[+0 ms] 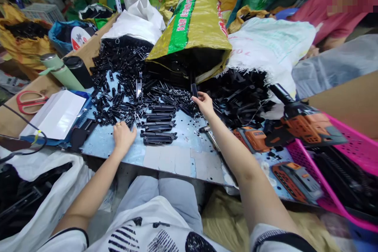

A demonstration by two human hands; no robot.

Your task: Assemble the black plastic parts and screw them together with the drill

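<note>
My right hand (204, 104) pinches a long black part (194, 89) in front of the mouth of a yellow and green woven sack (203, 27). My left hand (123, 137) is at the near edge of a heap of small black clip-like parts (115, 96), its fingers curled around a small black part (128, 121) that they partly hide. Between the hands, several long black assembled pieces (160, 126) lie stacked in a row on the blue worktop (112, 146). A hammer-like tool (213, 138) lies partly under my right forearm.
An orange and black power driver (307, 122) rests by a pink basket (307, 173), near a battery pack (295, 181). On the left are red scissors (31, 102), white paper (56, 112), a green bottle (66, 75) and a black cup (78, 71). A person in a pink top (321, 15) is at upper right.
</note>
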